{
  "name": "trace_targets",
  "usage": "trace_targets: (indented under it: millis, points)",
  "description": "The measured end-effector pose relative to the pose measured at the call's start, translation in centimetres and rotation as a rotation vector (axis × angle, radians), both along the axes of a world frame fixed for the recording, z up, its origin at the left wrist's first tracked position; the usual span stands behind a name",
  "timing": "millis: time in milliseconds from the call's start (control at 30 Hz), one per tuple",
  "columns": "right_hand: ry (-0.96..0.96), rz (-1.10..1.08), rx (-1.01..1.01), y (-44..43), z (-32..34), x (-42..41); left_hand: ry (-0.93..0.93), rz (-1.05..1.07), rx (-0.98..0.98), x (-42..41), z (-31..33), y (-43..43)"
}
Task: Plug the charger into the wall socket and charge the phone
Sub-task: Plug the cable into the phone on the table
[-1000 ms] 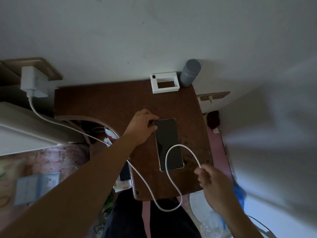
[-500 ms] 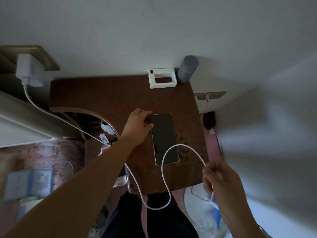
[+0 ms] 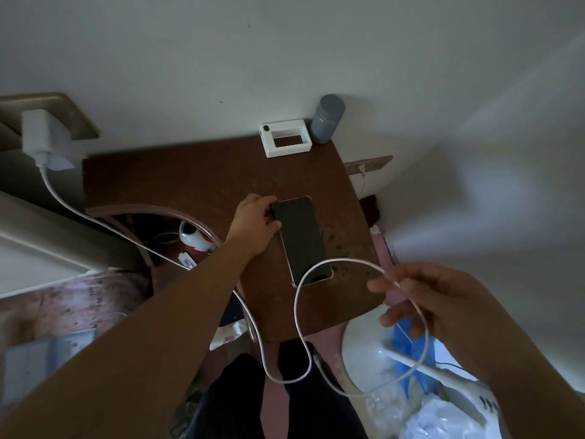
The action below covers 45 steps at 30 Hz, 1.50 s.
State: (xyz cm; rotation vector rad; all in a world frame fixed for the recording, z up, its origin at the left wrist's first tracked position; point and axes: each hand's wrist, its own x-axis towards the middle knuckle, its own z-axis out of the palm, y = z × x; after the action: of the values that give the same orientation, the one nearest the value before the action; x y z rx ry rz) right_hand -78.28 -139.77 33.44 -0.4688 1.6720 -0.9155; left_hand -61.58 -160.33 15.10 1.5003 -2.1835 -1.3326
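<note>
A dark phone [image 3: 300, 239] lies screen-up on the brown wooden table [image 3: 196, 179]. My left hand [image 3: 256, 221] grips its far left corner. A white charger [image 3: 44, 137] sits in the wall socket [image 3: 68, 114] at the far left. Its white cable [image 3: 297, 299] runs down under my left arm, loops over the phone's near end and rises to my right hand [image 3: 433, 299]. That hand pinches the cable near its free end, off the table's near right edge. The plug tip itself is hard to make out.
A white box frame [image 3: 286, 139] and a grey cylinder [image 3: 327, 118] stand at the table's far edge by the wall. A second socket [image 3: 368, 164] is low on the wall right of the table. A white fan base [image 3: 367, 353] and plastic bags lie on the floor.
My right hand has drawn the cable end toward me and to the right, widening the loop. My left hand stays on the phone's corner. The camera view shifted slightly.
</note>
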Motion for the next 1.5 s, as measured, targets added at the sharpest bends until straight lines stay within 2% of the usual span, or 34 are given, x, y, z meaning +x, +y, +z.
trace_targets:
  millis: [167,233,300,433,500,567,667,833,900,1000,1100,1133,1233,1267,1300,1400,1500]
  points:
    - [-0.282,0.193,0.086,-0.3,2.3,-0.6,-0.023,0.003,0.004,-0.1,-0.1,-0.2]
    - [-0.308,0.222,0.112,-0.4,2.5,-0.8,-0.018,0.003,0.005,-0.1,-0.2,-0.2]
    - [-0.195,0.178,0.117,-0.6,2.5,-0.9,-0.01,0.006,0.001,-0.1,-0.2,-0.1]
    - [0.189,0.101,0.05,-0.5,2.3,-0.4,-0.014,0.014,-0.001,-0.1,-0.3,-0.1]
    - [0.257,0.129,0.052,-0.3,2.4,-0.5,-0.015,0.019,0.003,-0.2,-0.3,-0.1]
    - [0.17,0.182,0.071,-0.3,2.8,-0.8,-0.017,0.024,0.007,-0.2,-0.3,-0.1]
    - [-0.082,0.218,0.105,-0.2,3.1,-1.4,-0.025,0.023,-0.001,-0.3,-0.3,-0.1]
    - [-0.042,0.195,-0.041,-0.8,4.6,-1.7,-0.052,0.017,-0.006,-0.2,-0.3,0.0]
    - [-0.057,0.271,-0.015,-1.1,5.7,-1.8,-0.046,0.016,-0.009,-0.2,-0.3,0.0]
    - [-0.192,0.367,0.061,-1.1,6.5,-2.4,-0.031,0.008,-0.018,-0.2,-0.3,0.0]
    - [-0.383,0.322,0.072,-1.5,6.8,-3.2,-0.025,0.01,-0.015,-0.2,-0.4,0.0]
    - [-0.374,0.291,0.084,-1.7,6.7,-3.3,-0.025,0.01,-0.014,-0.2,-0.4,0.0]
    - [-0.022,0.168,0.128,-1.8,5.7,-3.9,-0.032,0.01,-0.02,-0.1,-0.4,0.1]
    - [0.027,0.122,0.091,-1.8,5.5,-4.0,-0.032,0.011,-0.02,-0.2,-0.4,0.1]
    - [0.025,0.105,0.045,-1.9,5.5,-3.9,-0.033,0.012,-0.02,-0.2,-0.4,0.1]
    - [-0.144,0.079,-0.031,-1.5,5.7,-4.2,-0.044,0.007,-0.017,-0.1,-0.3,0.0]
    - [-0.328,0.215,-0.036,-1.2,6.4,-4.4,-0.044,0.005,-0.022,-0.2,-0.2,0.0]
